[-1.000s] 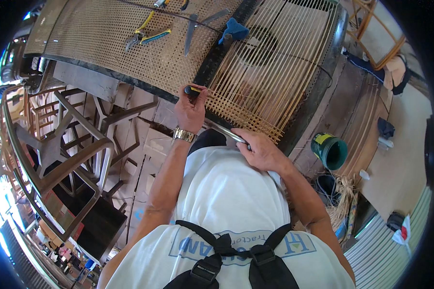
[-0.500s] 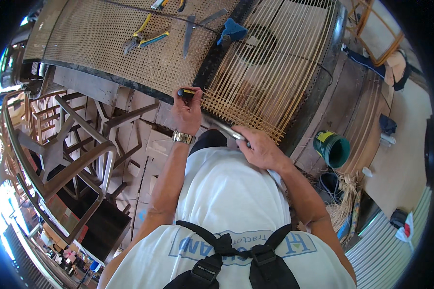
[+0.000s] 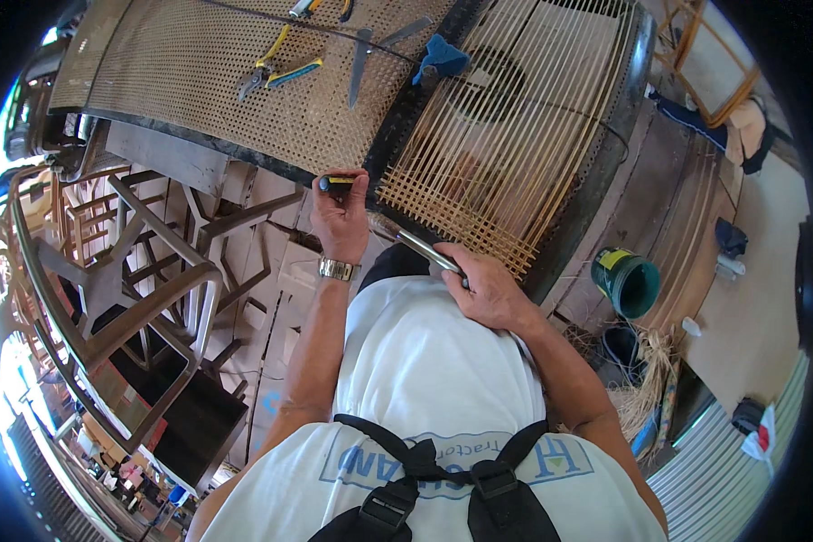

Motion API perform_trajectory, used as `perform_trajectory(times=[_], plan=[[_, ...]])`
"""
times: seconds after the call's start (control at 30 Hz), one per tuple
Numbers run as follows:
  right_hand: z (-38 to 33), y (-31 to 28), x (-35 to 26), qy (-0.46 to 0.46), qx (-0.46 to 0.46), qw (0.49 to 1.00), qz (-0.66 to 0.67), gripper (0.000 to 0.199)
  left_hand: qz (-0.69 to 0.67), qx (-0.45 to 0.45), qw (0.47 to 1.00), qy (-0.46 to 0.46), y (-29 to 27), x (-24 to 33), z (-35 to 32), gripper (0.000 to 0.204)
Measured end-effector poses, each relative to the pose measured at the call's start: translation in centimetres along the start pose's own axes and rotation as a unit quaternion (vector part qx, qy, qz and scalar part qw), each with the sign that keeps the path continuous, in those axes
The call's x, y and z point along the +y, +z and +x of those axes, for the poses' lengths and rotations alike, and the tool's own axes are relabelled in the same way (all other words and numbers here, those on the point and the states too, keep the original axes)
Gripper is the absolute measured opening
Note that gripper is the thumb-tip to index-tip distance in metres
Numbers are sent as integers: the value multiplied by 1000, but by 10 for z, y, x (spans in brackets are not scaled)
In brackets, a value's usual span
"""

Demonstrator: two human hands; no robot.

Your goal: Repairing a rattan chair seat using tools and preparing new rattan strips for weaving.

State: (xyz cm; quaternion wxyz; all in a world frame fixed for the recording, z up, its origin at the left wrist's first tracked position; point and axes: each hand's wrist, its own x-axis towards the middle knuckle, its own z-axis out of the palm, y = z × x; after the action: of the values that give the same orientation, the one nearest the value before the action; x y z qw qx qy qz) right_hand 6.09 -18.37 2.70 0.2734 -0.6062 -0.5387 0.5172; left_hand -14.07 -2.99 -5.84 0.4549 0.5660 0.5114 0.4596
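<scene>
shifts dark handle [image 3: 339, 182] leftward in left hand [image 3: 341, 226] by near edge of frame [image 3: 403, 117], gripping metal rod [image 3: 427, 249] in right hand [image 3: 490, 289], probably working cane [image 3: 456, 217], next needing realignment.

Blue lettering [image 3: 365, 464], upside down and partly behind black straps [image 3: 376, 437], marks the white shirt [image 3: 434, 352].

2 cluttered sides, open front

A metal rod [image 3: 427, 252] bars most of the gap between left hand [image 3: 341, 217] and right hand [image 3: 492, 291]. Cane panel [image 3: 244, 122] lies bare from left hand to pruners [image 3: 262, 71]; a dark cable [image 3: 334, 31] crosses near their handles. Chairs [image 3: 149, 305] block the left, a green bucket [image 3: 605, 276] the right.
</scene>
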Motion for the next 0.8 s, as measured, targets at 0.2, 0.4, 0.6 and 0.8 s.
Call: perform_trajectory(times=[0.2, 0.4, 0.6, 0.8], plan=[[-1, 5, 13, -38, 24, 999, -26, 37, 29, -12, 999, -12, 11, 4, -2, 23], [3, -4, 8, -31, 5, 998, -52, 38, 22, 1, 1000, 7, 5, 0, 3, 24], [-1, 5, 12, -40, 19, 998, -48, 37, 42, 10, 999, 24, 0, 0, 0, 25], [7, 8, 11, -31, -6, 998, -46, 37, 73, 7, 997, 8, 1, -2, -2, 26]])
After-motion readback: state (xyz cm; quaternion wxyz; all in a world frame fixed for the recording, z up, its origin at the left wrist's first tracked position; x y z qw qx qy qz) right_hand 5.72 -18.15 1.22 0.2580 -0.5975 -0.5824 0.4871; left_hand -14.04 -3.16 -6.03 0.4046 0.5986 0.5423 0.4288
